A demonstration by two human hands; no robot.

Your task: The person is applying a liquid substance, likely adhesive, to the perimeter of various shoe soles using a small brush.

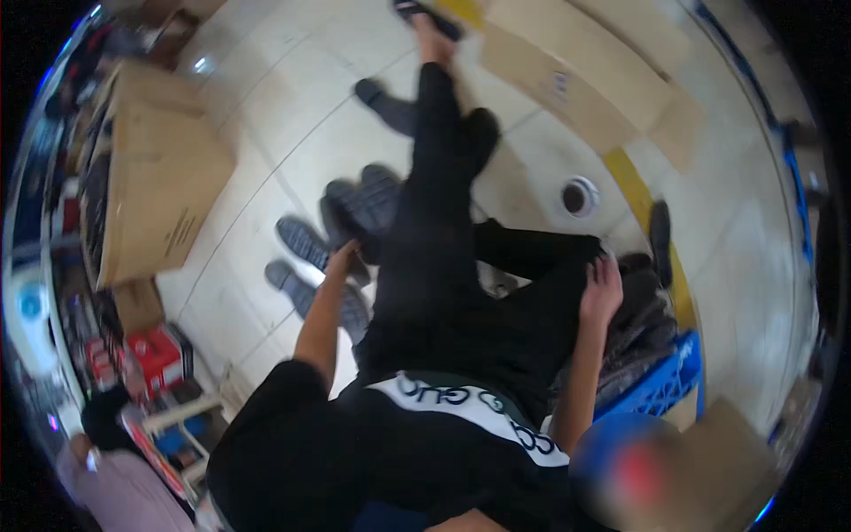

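My left hand (342,258) reaches down beside my left leg, its fingers closed round the edge of a dark shoe sole (333,219). Around it on the tiled floor lie several more dark grey soles, among them a treaded sole (303,241) to the left and another sole (380,191) just beyond. A lone sole (386,105) lies farther out, near my outstretched foot. On my bent right knee rests my right hand (604,291), fingers loosely stretched and apart. A small pale spot shows at its fingertips, too blurred to make out.
A large cardboard box (164,186) stands at the left; flattened cardboard (576,66) lies at the far right. A white round container with dark contents (580,196) stands beyond my right knee. A blue crate (660,381) with dark pieces sits at my right. Another person (124,483) is at lower left.
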